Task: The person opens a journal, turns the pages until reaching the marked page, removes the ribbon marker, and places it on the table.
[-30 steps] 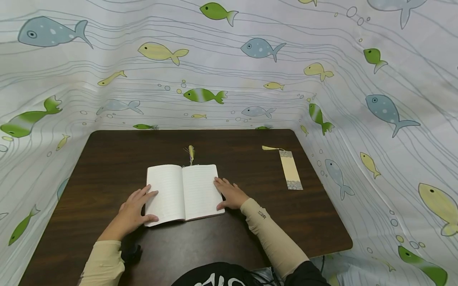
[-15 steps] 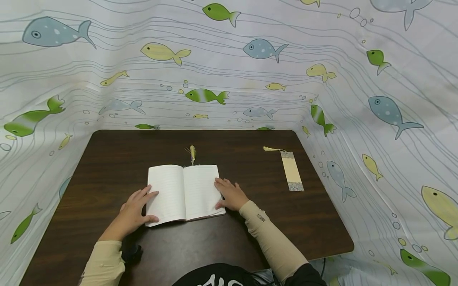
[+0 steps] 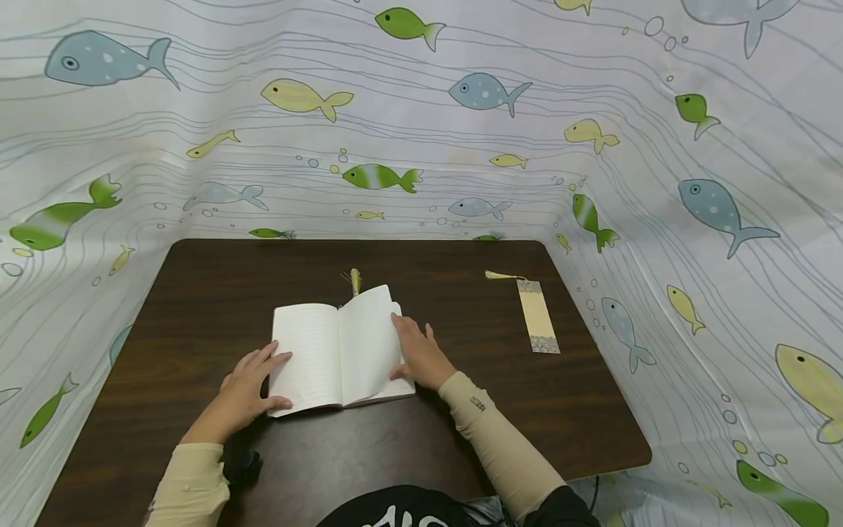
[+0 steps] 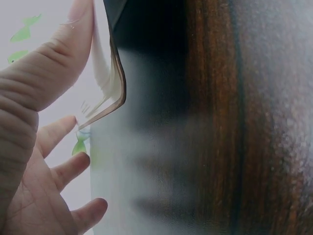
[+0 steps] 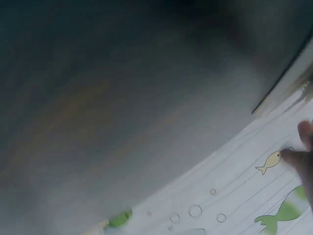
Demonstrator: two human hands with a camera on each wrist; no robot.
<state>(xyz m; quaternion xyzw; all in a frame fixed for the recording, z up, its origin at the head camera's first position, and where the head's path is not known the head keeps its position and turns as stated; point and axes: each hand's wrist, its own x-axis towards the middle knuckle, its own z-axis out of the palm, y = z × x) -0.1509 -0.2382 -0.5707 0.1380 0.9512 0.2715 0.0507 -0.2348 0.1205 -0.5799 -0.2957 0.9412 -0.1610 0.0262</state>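
An open notebook (image 3: 306, 351) with lined white pages lies on the dark wooden table. My left hand (image 3: 246, 391) rests at its left edge, fingers spread and thumb on the page. In the left wrist view the thumb (image 4: 54, 63) lies along the notebook's corner and the other fingers are spread. At the right edge, my right hand (image 3: 421, 355) touches a raised right-hand page (image 3: 369, 340), fingertips and thumb apart along its edge. In the right wrist view only part of that hand (image 5: 301, 152) shows. A yellow tassel (image 3: 356, 280) sticks out above the notebook's spine.
A cream bookmark (image 3: 536, 315) with silvery ends and a yellow tassel lies at the right of the table (image 3: 474, 432). A fish-printed curtain (image 3: 408, 132) hangs behind and beside the table. A dark object (image 3: 242, 467) sits by the left wrist.
The right-hand page has lifted from the notebook, its top corner rising leftward. My right hand has shifted slightly left and up with it; the left hand has stayed in place.
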